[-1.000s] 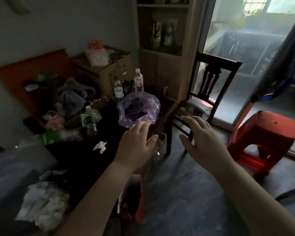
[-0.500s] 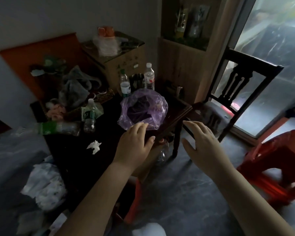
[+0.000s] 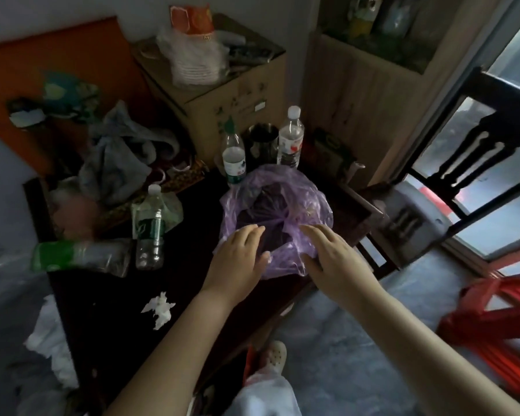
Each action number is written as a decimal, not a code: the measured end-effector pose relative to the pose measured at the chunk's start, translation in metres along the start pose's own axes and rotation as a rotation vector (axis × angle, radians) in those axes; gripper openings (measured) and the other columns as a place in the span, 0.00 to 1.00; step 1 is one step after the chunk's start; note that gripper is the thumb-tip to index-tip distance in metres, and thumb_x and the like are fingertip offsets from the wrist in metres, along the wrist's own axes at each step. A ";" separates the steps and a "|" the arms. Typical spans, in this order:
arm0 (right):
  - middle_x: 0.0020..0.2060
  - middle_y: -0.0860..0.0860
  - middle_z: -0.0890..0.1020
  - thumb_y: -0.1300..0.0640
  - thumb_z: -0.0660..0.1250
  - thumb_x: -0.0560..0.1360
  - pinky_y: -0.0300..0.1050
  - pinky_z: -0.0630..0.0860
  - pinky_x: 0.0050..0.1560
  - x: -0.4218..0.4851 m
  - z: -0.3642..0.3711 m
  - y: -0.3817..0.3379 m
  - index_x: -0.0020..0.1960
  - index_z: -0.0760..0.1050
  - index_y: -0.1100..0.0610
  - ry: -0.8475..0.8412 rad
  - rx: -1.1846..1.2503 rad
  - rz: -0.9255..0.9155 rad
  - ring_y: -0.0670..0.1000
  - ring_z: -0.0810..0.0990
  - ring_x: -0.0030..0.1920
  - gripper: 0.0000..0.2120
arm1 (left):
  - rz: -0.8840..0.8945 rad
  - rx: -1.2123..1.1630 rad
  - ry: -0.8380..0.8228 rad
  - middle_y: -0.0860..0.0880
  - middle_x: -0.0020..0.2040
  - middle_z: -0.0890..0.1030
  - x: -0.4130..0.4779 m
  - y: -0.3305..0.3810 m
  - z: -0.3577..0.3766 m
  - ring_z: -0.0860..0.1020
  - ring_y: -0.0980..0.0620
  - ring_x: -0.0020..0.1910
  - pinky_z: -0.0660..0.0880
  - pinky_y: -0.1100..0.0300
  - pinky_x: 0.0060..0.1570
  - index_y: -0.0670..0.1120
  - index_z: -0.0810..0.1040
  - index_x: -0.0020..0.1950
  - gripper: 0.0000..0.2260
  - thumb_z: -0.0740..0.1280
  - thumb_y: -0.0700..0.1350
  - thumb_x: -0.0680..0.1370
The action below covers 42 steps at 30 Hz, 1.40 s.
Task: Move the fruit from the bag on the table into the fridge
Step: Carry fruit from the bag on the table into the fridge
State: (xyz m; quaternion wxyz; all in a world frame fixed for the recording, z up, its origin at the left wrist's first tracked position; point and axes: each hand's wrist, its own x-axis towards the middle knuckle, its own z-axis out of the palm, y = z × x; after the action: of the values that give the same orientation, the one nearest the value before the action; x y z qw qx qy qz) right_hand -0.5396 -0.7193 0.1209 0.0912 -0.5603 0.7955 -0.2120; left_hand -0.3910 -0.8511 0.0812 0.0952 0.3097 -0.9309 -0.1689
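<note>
Dark counter [image 3: 108, 310], cluttered. Purple plastic bag [image 3: 306, 193] sits at its near right corner, mouth up, dark contents inside (individual fruit not resolvable in this light). Left hand [image 3: 237, 262] lies on the bag's near-left rim, fingers straight, gripping nothing. Right hand [image 3: 333, 259] lies on the near-right rim, fingers likewise extended. Green-labelled bottle [image 3: 149, 232] stands upright left of the bag. Crumpled tissue [image 3: 160, 307] lies beside the left wrist.

My bag [image 3: 308, 190] at centre frame is translucent purple, dark inside. The stool [image 3: 499, 325] lower right is red, the board [image 3: 57, 55] upper left orange.
</note>
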 end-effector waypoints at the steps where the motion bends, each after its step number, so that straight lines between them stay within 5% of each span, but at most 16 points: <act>1: 0.65 0.51 0.73 0.59 0.66 0.75 0.35 0.63 0.58 0.014 0.007 0.005 0.69 0.68 0.57 -0.023 0.015 0.018 0.52 0.73 0.63 0.23 | 0.009 0.002 -0.021 0.46 0.69 0.70 0.012 -0.007 0.004 0.68 0.48 0.68 0.69 0.50 0.64 0.44 0.67 0.71 0.25 0.53 0.55 0.78; 6: 0.69 0.50 0.68 0.59 0.62 0.77 0.37 0.65 0.61 0.066 0.049 0.024 0.74 0.60 0.56 -0.122 0.061 0.124 0.51 0.70 0.66 0.26 | 0.026 0.002 -0.105 0.49 0.71 0.67 0.061 -0.041 0.031 0.64 0.51 0.69 0.62 0.60 0.66 0.46 0.63 0.74 0.23 0.59 0.50 0.80; 15: 0.71 0.51 0.65 0.62 0.58 0.77 0.50 0.74 0.60 0.137 0.109 0.062 0.74 0.59 0.56 -0.213 0.143 0.240 0.53 0.69 0.67 0.26 | 0.013 -0.016 -0.205 0.48 0.73 0.65 0.105 -0.073 0.081 0.62 0.52 0.72 0.60 0.61 0.68 0.45 0.61 0.74 0.23 0.60 0.49 0.80; 20: 0.72 0.54 0.66 0.59 0.60 0.77 0.50 0.64 0.70 0.158 0.133 0.080 0.74 0.59 0.58 -0.277 0.032 0.169 0.54 0.63 0.72 0.27 | 0.042 0.000 -0.248 0.46 0.74 0.63 0.125 -0.088 0.097 0.59 0.48 0.74 0.56 0.57 0.71 0.44 0.60 0.75 0.24 0.61 0.46 0.79; 26: 0.68 0.60 0.70 0.59 0.64 0.74 0.57 0.60 0.72 0.164 0.135 0.106 0.70 0.66 0.61 -0.212 -0.091 0.140 0.61 0.64 0.71 0.25 | 0.094 0.136 -0.216 0.43 0.71 0.69 0.157 -0.107 0.101 0.64 0.44 0.72 0.59 0.50 0.69 0.41 0.67 0.71 0.25 0.66 0.46 0.75; 31: 0.67 0.61 0.71 0.60 0.68 0.71 0.58 0.60 0.71 0.174 0.123 0.118 0.68 0.68 0.63 -0.148 -0.141 0.149 0.62 0.64 0.71 0.27 | 0.088 0.194 -0.221 0.45 0.75 0.61 0.183 -0.116 0.099 0.55 0.46 0.75 0.51 0.48 0.72 0.44 0.60 0.75 0.27 0.63 0.48 0.78; 42: 0.68 0.59 0.70 0.61 0.67 0.71 0.58 0.65 0.68 0.183 0.106 0.144 0.70 0.67 0.61 -0.096 -0.166 0.235 0.61 0.66 0.69 0.28 | 0.035 0.174 -0.225 0.43 0.75 0.59 0.212 -0.129 0.102 0.56 0.43 0.74 0.58 0.49 0.70 0.43 0.56 0.76 0.28 0.61 0.49 0.79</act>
State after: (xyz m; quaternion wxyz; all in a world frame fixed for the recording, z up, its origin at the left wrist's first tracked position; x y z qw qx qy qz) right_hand -0.6866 -0.8742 -0.0201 0.1066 -0.4785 0.8651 -0.1064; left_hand -0.5174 -1.0510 -0.0458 -0.0341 0.2795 -0.9520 -0.1197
